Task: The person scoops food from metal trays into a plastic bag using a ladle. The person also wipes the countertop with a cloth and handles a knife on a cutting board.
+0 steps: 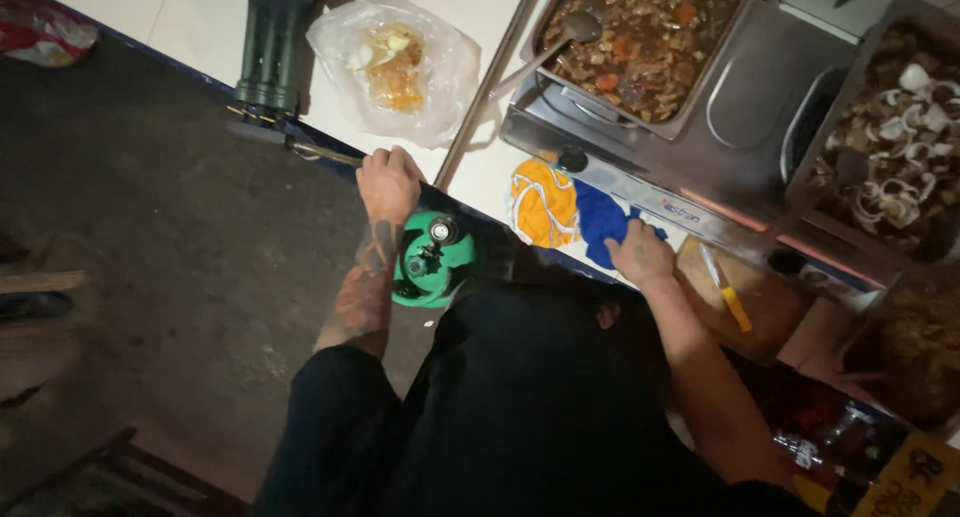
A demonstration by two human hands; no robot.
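Observation:
My left hand [388, 182] rests with curled fingers on the edge of the white counter [470, 172], just above a green gas cylinder [432, 261] standing on the floor below. My right hand [640, 253] presses on a blue cloth [598, 217] lying on the counter next to an orange and white cloth [541, 203]. Whether the left fingers grip anything besides the edge is unclear.
A steel gas stove [740, 127] carries a tray of brown stew [645, 32] with a ladle [560, 42]. A second tray with mushrooms and onion [895, 147] stands at right. A wooden board with a yellow-handled knife [727, 295], a plastic bag of food [395, 62], and dark floor at left.

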